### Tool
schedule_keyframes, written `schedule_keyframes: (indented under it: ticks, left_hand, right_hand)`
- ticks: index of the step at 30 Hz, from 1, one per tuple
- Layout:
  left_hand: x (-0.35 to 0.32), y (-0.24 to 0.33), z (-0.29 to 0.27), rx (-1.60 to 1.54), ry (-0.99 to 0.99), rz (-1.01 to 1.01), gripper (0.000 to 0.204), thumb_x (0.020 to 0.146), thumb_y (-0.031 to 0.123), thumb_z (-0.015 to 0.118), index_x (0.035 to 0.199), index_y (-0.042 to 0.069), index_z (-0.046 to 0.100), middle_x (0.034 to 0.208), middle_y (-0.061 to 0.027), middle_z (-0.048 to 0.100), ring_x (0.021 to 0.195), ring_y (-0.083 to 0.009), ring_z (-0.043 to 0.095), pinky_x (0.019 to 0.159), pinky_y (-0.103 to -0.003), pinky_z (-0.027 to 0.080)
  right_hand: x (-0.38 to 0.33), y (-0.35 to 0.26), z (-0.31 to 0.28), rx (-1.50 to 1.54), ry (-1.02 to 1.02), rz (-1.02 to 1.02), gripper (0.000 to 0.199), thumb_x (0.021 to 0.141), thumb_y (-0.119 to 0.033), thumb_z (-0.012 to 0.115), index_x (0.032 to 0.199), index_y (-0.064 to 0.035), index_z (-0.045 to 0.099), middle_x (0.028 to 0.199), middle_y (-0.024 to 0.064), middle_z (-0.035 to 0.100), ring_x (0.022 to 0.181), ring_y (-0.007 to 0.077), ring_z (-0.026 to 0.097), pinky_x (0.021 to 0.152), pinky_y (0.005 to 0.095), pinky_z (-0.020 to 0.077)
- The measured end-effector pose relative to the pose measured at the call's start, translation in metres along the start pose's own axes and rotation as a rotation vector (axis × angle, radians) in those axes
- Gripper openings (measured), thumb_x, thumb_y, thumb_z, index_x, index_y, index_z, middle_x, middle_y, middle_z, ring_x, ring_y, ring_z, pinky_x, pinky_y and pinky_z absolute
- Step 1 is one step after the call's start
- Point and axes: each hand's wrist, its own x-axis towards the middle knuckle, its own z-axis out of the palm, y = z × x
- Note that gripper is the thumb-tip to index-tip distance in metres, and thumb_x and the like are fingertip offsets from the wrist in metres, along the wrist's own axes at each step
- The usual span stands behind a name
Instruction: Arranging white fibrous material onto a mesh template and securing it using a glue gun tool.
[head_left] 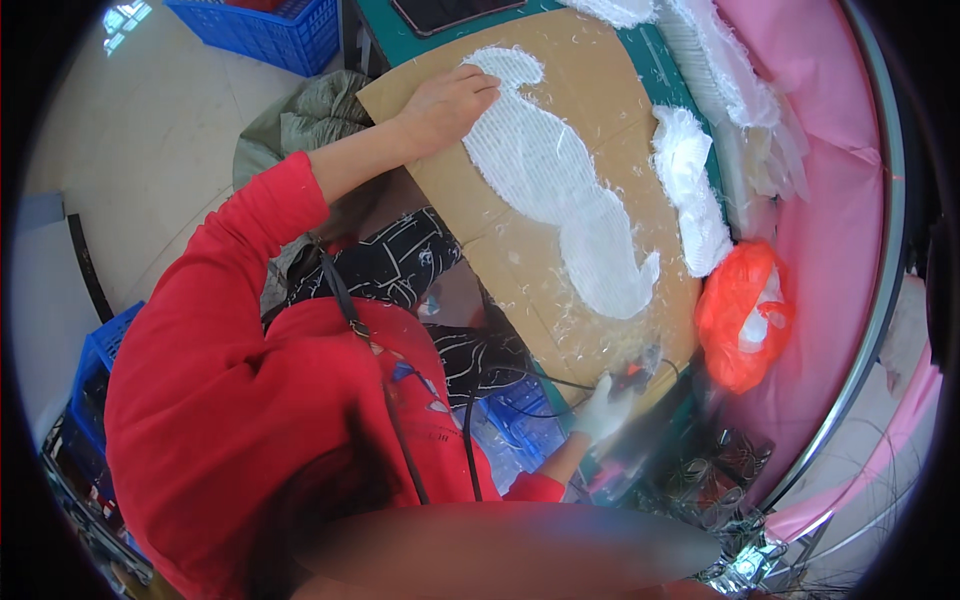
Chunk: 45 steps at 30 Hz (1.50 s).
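Observation:
On a brown cardboard sheet (510, 255) lies a long, curved piece of white ribbed fabric (545, 165) with fuzzy edges and a hooked lower end. My left hand (450, 108), bare, is at its upper left edge, fingers together and bent over the fabric. Near the cardboard's lower right corner, my right hand (603, 410) wears a white glove and is closed around a corded tool (632, 376). The tool looks dark with some red and is blurred, so its kind does not show. A black cable (540, 378) runs to it.
White fabric scraps (692, 190) and an orange-red plastic bag (745, 318) lie right of the cardboard, by pink cloth (825, 190). Loose threads litter the sheet. A dark tablet or phone (450, 10) rests on the green tabletop (548, 5). Metal pieces (720, 480) lie at lower right.

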Motion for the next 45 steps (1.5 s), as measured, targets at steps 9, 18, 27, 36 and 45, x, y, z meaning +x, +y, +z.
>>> schedule_keyframes:
  ticks: [9,18,27,36,45]
  left_hand:
    - [-0.006,0.000,-0.003,0.034,0.013,-0.029,0.024,0.077,0.006,0.052,0.099,0.001,0.058,0.111,-0.0067,0.058,0.106,-0.0242,0.050,0.089,-0.031,0.043]
    - [-0.013,-0.020,0.023,-0.064,0.014,0.032,0.032,0.082,0.005,0.040,0.112,-0.002,0.052,0.115,-0.0199,0.051,0.109,-0.0338,0.046,0.094,-0.039,0.037]
    - [0.011,-0.023,0.017,-0.072,0.028,0.136,0.019,0.086,0.006,0.049,0.101,-0.001,0.059,0.104,-0.0148,0.060,0.096,-0.0303,0.056,0.084,-0.036,0.045]
    - [0.008,-0.020,0.008,-0.017,0.005,0.122,0.020,0.085,0.007,0.050,0.100,-0.001,0.060,0.106,-0.0129,0.061,0.096,-0.0296,0.057,0.085,-0.035,0.044]
    - [0.009,-0.023,0.011,-0.042,0.002,0.132,0.021,0.086,0.009,0.049,0.100,-0.001,0.060,0.107,-0.0133,0.061,0.098,-0.0294,0.056,0.087,-0.035,0.044]
  right_hand:
    - [0.005,0.003,0.003,0.095,-0.029,0.058,0.051,0.071,-0.020,0.069,0.112,0.0049,0.052,0.098,0.0137,0.062,0.085,0.0196,0.060,0.075,0.0305,0.0472]
    - [0.013,0.042,0.009,0.066,-0.010,0.005,0.059,0.070,-0.028,0.068,0.115,0.0059,0.051,0.103,0.0195,0.060,0.092,0.0287,0.059,0.084,0.0364,0.0435]
    - [0.016,0.041,-0.009,0.261,-0.043,0.289,0.044,0.074,-0.028,0.069,0.100,0.0051,0.058,0.086,0.0061,0.061,0.077,0.0121,0.055,0.071,0.0261,0.0435]
    - [0.036,0.054,-0.012,0.168,0.024,0.414,0.050,0.072,-0.045,0.060,0.092,0.0007,0.064,0.082,0.0189,0.064,0.080,0.0290,0.062,0.076,0.0352,0.0441]
    - [0.048,0.047,0.008,0.279,0.051,0.493,0.035,0.063,-0.025,0.071,0.080,0.0047,0.064,0.061,0.0070,0.058,0.058,0.0152,0.056,0.055,0.0281,0.0431]
